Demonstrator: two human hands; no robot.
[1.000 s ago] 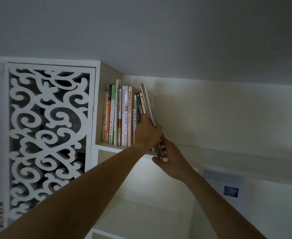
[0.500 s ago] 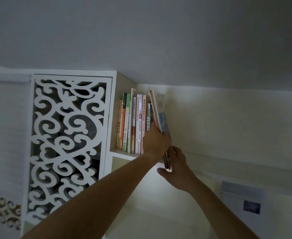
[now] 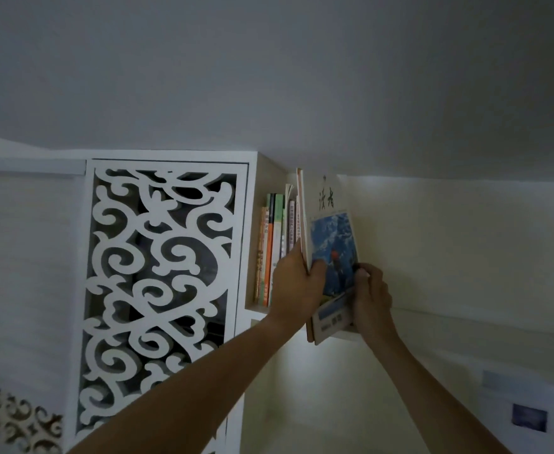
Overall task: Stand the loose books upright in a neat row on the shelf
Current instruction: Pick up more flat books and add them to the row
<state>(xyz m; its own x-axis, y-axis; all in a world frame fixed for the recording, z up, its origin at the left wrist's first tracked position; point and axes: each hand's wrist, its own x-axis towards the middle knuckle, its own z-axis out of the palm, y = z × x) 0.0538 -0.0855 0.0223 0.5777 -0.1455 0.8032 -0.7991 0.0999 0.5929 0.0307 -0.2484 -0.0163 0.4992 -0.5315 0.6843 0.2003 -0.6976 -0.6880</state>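
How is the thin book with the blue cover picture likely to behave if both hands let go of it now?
The blue-covered book looks thin and soft-covered, so it would probably flex. It stands tilted with nothing beside its open side, so it would likely tip away from the row of upright books.

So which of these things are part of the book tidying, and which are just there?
Part of the job:
- left hand
- right hand
- blue-cover book, gripped by both hands
- standing row of books
- shelf

Just there:
- white scrollwork panel
- small dark picture on the wall, lower right
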